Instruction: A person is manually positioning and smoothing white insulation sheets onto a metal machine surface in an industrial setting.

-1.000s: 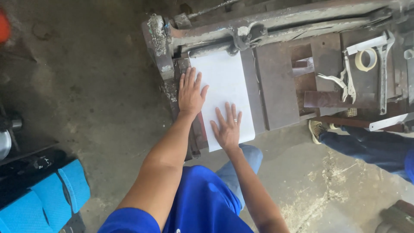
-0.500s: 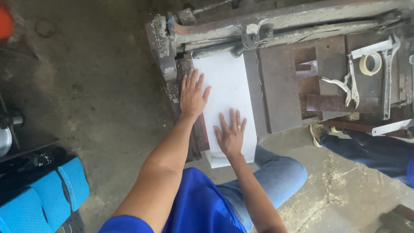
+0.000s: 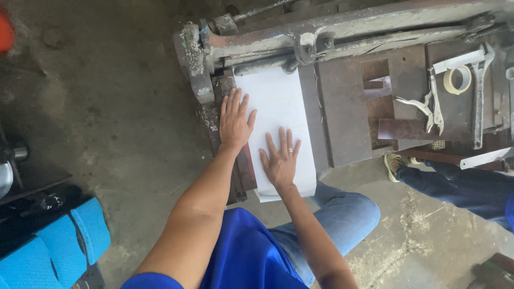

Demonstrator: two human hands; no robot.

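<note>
Pliers [image 3: 425, 109], tape roll [image 3: 456, 80], wrench [image 3: 479, 101] lie well right. Sheet [image 3: 281, 101] runs lengthwise toward the machine bar [image 3: 342, 29]. Left hand [image 3: 235, 120], right hand [image 3: 280, 160] flat, fingers spread, pressing sheet.

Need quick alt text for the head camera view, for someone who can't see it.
Both hands press flat on a white sheet lying on a rusty metal machine bed: left hand at its left edge, right hand nearer the body. Pliers, a tape roll and a wrench lie to the right.
</note>
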